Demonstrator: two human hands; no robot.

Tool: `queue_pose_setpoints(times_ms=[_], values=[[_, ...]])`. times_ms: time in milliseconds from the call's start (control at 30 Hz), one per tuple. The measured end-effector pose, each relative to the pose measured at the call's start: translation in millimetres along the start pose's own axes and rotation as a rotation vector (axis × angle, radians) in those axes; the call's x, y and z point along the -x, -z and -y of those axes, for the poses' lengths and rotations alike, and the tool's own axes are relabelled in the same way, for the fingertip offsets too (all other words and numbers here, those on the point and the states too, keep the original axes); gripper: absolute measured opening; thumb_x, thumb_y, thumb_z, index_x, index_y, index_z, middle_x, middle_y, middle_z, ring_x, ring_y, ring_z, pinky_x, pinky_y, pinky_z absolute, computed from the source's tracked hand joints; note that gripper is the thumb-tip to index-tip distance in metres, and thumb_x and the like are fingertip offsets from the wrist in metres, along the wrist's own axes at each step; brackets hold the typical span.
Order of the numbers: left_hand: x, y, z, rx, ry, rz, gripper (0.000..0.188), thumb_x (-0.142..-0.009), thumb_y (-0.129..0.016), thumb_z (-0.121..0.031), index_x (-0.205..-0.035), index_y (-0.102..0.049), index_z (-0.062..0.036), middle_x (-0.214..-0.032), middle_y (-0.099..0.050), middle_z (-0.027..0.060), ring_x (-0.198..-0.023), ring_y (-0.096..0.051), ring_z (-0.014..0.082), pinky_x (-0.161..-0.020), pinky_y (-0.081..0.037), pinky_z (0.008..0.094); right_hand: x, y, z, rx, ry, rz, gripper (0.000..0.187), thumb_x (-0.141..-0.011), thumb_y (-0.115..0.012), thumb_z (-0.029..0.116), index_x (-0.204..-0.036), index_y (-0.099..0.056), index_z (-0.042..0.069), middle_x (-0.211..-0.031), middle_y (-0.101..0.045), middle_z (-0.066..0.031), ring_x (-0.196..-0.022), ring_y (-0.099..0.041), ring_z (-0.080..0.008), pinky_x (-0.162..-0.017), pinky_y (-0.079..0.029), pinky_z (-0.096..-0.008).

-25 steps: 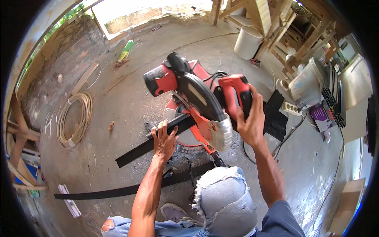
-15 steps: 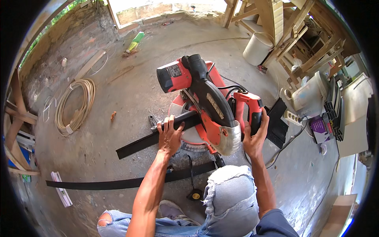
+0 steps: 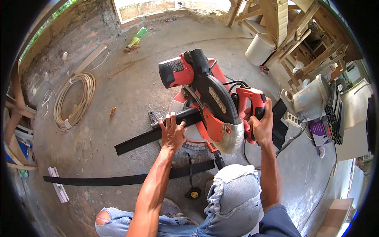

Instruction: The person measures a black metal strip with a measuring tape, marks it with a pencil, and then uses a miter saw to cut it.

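A red and black miter saw [image 3: 216, 100] stands on the floor in front of me. My right hand [image 3: 262, 123] is closed round its red and black handle [image 3: 252, 96], fingers passing through the grip opening. A black strip [image 3: 136, 141], flat and long, lies across the saw's base and sticks out to the left. My left hand [image 3: 173, 131] presses it against the saw's fence, fingertips hooked over the top edge. The blade is mostly hidden by the guard [image 3: 217, 98]. Between me and the saw, another long black strip [image 3: 106, 181] rests on the floor.
A tape measure [image 3: 193, 193] lies near my shoe. At left are a coiled hose [image 3: 63, 104] and a pale metal-looking piece [image 3: 59, 185] under the strip's end. On the right are a power strip [image 3: 291, 119], a cable, white buckets [image 3: 310, 98] and stacked black profiles [image 3: 334, 112].
My right hand has shifted up on the saw handle, its fingers now wrapped further through the grip. My left hand stays on the strip. The whole view has shifted slightly.
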State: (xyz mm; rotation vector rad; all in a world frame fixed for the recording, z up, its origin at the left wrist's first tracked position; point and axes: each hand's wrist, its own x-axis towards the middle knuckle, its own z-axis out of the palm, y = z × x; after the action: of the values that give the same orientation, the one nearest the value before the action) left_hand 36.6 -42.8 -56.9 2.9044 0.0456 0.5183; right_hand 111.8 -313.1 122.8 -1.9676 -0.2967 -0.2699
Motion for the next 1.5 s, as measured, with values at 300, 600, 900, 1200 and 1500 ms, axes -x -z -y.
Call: queue_pose_setpoints(times_ms=[300, 600, 900, 1200, 1500], values=[[-2, 2, -5, -0.005, 0.029, 0.031, 0.036, -0.079, -0.079, -0.028, -0.113, -0.074, -0.0178, -0.129, -0.043, 0.0158, -0.128, -0.038, 0.0334, -0.107, -0.023, 0.062, -18, 0, 12, -0.119, -0.089, 0.06, 0.027, -0.103, -0.06, 0.03, -0.102, -0.056, 0.003, -0.071, -0.058, 0.0006, -0.061, -0.055, -0.0068, -0.057, -0.047, -0.0246], [0, -1, -6, 0.006, 0.037, 0.014, 0.036, -0.078, -0.08, -0.028, -0.113, -0.074, -0.0183, -0.129, -0.043, 0.016, -0.128, -0.037, 0.0335, -0.108, -0.023, 0.0623, -12, -2, 6, -0.109, -0.07, 0.032, 0.03, -0.103, -0.059, 0.033, -0.093, -0.056, 0.005, -0.068, -0.057, 0.0001, -0.059, -0.053, -0.0071, -0.055, -0.045, -0.0241], [-2, 0, -5, -0.007, 0.039, 0.026, 0.037, -0.078, -0.08, -0.029, -0.113, -0.074, -0.0188, -0.128, -0.042, 0.0151, -0.127, -0.038, 0.0321, -0.108, -0.023, 0.0618, -10, 2, 5, -0.259, -0.25, 0.027, 0.061, -0.106, -0.039, 0.055, -0.09, -0.064, 0.002, -0.066, -0.059, -0.0035, -0.058, -0.056, -0.0097, -0.056, -0.047, -0.0275], [-1, 0, -3, -0.006, 0.018, 0.003, 0.04, -0.077, -0.08, -0.03, -0.116, -0.073, -0.0197, -0.13, -0.043, 0.0144, -0.129, -0.037, 0.0318, -0.108, -0.023, 0.0619, -37, 4, 30, -0.371, -0.459, 0.089, 0.075, -0.094, -0.048, 0.071, -0.09, -0.067, -0.001, -0.067, -0.065, -0.0092, -0.06, -0.065, -0.0172, -0.059, -0.053, -0.0292], [-1, 2, -3, -0.011, 0.015, 0.022, 0.041, -0.079, -0.079, -0.028, -0.119, -0.072, -0.019, -0.13, -0.043, 0.0156, -0.129, -0.038, 0.0325, -0.107, -0.023, 0.0625, -58, 5, 40, -0.374, -0.516, 0.082, 0.066, -0.092, -0.056, 0.067, -0.086, -0.065, 0.002, -0.065, -0.062, -0.0081, -0.054, -0.061, -0.0169, -0.053, -0.053, -0.03]])
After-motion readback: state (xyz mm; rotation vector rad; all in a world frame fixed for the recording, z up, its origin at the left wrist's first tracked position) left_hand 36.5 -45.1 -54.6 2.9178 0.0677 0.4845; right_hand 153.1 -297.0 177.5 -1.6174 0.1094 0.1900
